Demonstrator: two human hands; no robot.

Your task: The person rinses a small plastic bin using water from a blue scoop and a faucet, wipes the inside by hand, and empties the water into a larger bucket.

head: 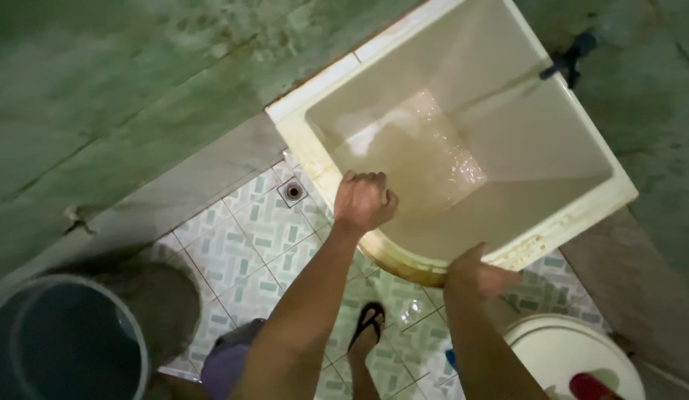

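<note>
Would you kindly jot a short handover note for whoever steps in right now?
Left hand: closed on the front rim of the white water tub.
Right hand: pressed against the tub's lower front edge, fingers hidden.
Tub: shallow water at the bottom, stained rim, tap at the far side.
Nearby: grey bucket on the left, floor drain, toilet on the right.

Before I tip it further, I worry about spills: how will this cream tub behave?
The tub probably feels heavy and stiff: its walls look thick and rigid. Murky water pooled at one end would likely slosh and shift the weight. The stained rim under the left hand and right hand may be slick.
</note>
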